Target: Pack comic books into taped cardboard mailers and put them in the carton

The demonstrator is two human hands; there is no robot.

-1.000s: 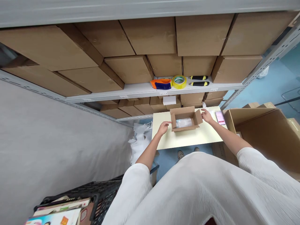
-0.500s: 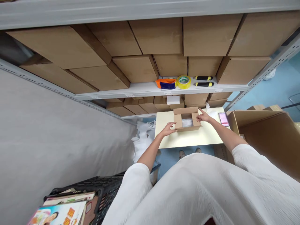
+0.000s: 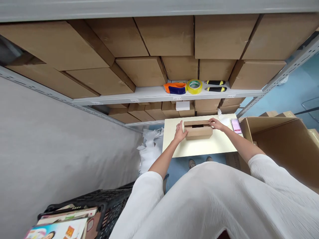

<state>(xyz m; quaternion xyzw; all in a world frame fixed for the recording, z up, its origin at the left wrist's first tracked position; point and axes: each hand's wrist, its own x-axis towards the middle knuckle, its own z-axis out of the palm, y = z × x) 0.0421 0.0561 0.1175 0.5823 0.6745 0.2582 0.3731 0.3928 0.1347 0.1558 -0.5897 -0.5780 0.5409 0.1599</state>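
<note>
A small cardboard box sits on the pale tabletop. Its near flap is folded inward, and its far flap stands partly raised, leaving a narrow dark gap. At the box's left end is my left hand, fingers spread upward and thumb against the near flap's corner. My right hand has its fingers closed at the far flap's right corner. The box's contents are now hidden.
Cardboard boxes fill the shelves above. An orange-and-blue tape dispenser, yellow tape roll and two cutters lie on the shelf edge. A phone and a large open carton are right; a black crate is lower left.
The near flap has folded in over the opening, covering the white contents. My left hand has moved up along the box's left end; my right hand has shifted to the far flap's corner.
</note>
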